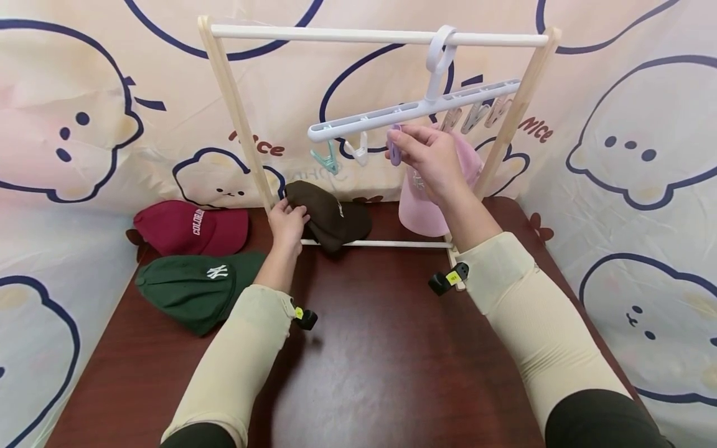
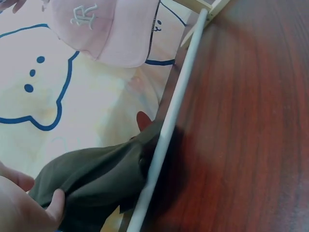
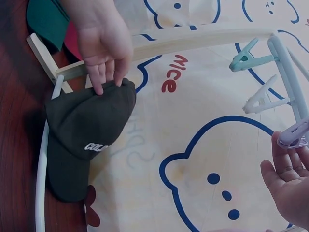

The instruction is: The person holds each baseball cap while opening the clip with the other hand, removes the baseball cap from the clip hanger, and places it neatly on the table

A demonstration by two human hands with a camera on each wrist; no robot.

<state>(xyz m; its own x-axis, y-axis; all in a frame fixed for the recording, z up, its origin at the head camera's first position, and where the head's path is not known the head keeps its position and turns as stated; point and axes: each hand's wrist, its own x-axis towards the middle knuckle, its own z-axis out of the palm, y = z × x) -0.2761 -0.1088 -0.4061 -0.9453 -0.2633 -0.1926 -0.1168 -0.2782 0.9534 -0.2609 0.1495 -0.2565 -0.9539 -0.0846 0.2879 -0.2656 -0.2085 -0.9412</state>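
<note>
The counter (image 1: 370,361) is faced forward and downward from the head; closer, tilted framing is given by both wrist views, the dark cap (image 1: 325,218) being shared throughout.

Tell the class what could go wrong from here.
The dark brown fabric cap could slip, as the left hand pinches only its edge.
The long, pale plastic hanger might swing or twist if the right hand tugs the purple plastic clip, since one hook holds the hanger on the white round rod.
</note>
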